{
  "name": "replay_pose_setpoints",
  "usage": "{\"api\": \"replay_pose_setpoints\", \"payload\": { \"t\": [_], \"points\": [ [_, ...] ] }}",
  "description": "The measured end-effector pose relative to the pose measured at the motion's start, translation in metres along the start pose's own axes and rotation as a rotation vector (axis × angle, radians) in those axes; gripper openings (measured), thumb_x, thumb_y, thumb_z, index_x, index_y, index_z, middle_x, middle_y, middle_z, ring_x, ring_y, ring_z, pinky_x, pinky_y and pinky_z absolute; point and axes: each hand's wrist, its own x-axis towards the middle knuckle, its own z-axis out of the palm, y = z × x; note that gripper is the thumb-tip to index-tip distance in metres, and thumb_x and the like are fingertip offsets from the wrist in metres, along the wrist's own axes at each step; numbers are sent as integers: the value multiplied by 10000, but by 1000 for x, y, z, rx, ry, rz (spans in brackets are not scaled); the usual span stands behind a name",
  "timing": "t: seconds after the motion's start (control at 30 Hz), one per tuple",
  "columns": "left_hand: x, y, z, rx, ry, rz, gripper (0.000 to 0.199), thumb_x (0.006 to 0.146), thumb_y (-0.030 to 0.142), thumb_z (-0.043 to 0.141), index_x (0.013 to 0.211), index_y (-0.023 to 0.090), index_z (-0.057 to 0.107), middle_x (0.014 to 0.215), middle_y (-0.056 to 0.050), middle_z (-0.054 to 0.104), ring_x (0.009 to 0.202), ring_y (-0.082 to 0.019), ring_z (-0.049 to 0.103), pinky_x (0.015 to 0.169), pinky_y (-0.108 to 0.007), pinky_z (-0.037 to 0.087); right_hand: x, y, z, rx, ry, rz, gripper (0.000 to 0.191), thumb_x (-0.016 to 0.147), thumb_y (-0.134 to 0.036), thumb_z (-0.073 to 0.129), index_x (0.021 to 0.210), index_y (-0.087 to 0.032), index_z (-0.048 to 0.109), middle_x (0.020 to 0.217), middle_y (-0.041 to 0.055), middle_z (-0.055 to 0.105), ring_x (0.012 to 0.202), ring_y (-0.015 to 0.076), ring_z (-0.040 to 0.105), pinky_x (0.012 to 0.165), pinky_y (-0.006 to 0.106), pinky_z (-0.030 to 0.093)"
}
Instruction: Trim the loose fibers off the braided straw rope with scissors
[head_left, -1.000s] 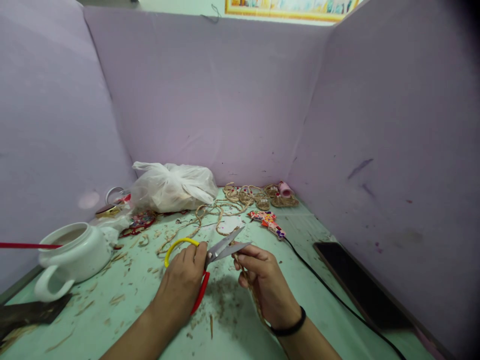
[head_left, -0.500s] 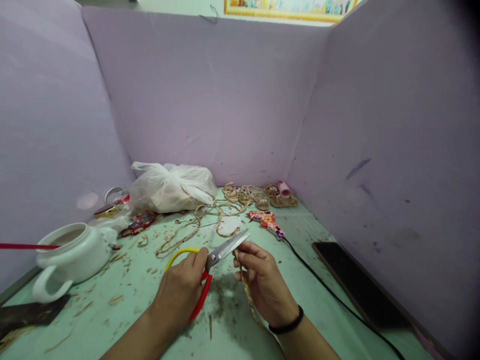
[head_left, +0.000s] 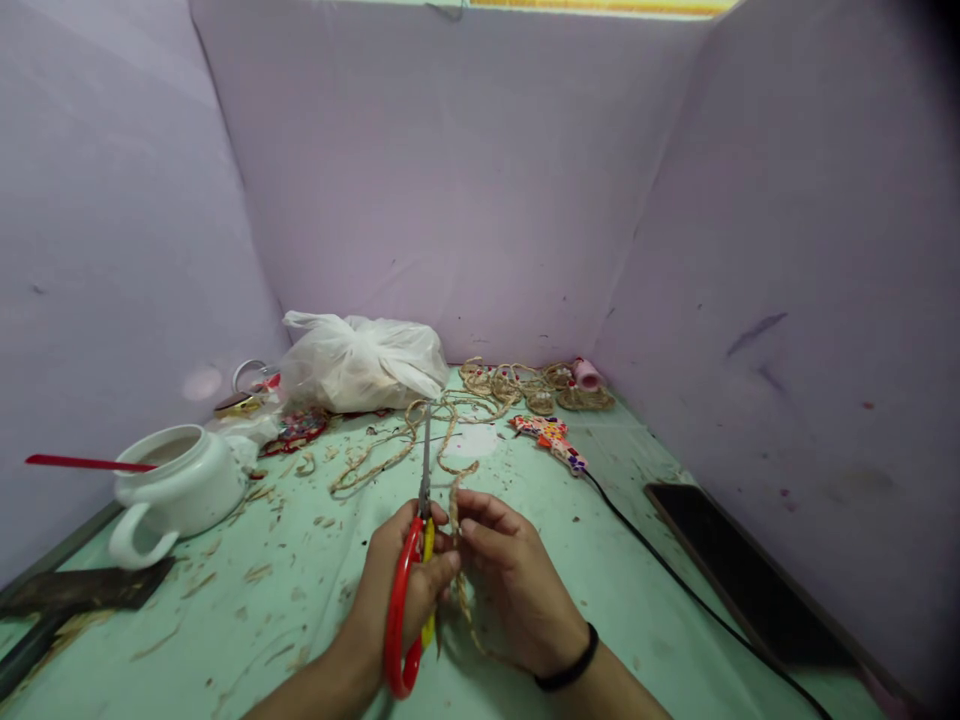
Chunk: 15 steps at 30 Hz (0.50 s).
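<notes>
My left hand is closed around scissors with one red and one yellow handle. Their blades point away from me, pressed together or nearly so. In my right hand, which wears a black wristband, a braided straw cord is pinched between thumb and fingers. The left thumb and fingertips lie right beside the cord; whether they grip it I cannot tell. Beyond my hands the cord runs on in loose loops over the green tabletop. Its near end passes under my right wrist.
At left stand a white pot with a red stick and a dark flat-bladed tool. A tied plastic bag, coiled straw pieces and a pink roll lie at the back. A patterned corded tool and phone-like slab lie right.
The scissors have turned from pointing right, blades apart, to pointing straight ahead with blades together. My left hand has moved right, up to the cord. The view has tilted down slightly.
</notes>
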Motion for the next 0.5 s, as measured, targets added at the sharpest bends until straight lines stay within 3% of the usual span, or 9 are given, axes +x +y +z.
{"api": "replay_pose_setpoints", "payload": {
  "t": [0.13,0.27,0.5],
  "points": [
    [-1,0,1,26,-3,-62,243,587,134,560,774,185,414,532,90,447,372,-46,395,345,-160,320,1,-6,-2,-13,19,-60,350,535,-195,757,867,-153,653,839,56,651,737,147,592,686,256,446],
    [-7,0,5,74,-69,-100,245,573,135,562,747,191,399,527,94,447,350,-45,400,320,-157,322,3,-10,-3,-21,19,-78,349,521,-179,764,849,-142,651,839,70,660,690,144,591,651,266,450],
    [-13,0,11,125,-110,-193,264,586,160,534,778,202,358,510,99,440,334,-50,400,291,-142,295,-1,-19,4,-131,94,-139,313,489,-160,762,788,-137,672,733,40,665,628,124,570,623,254,443]
  ]
}}
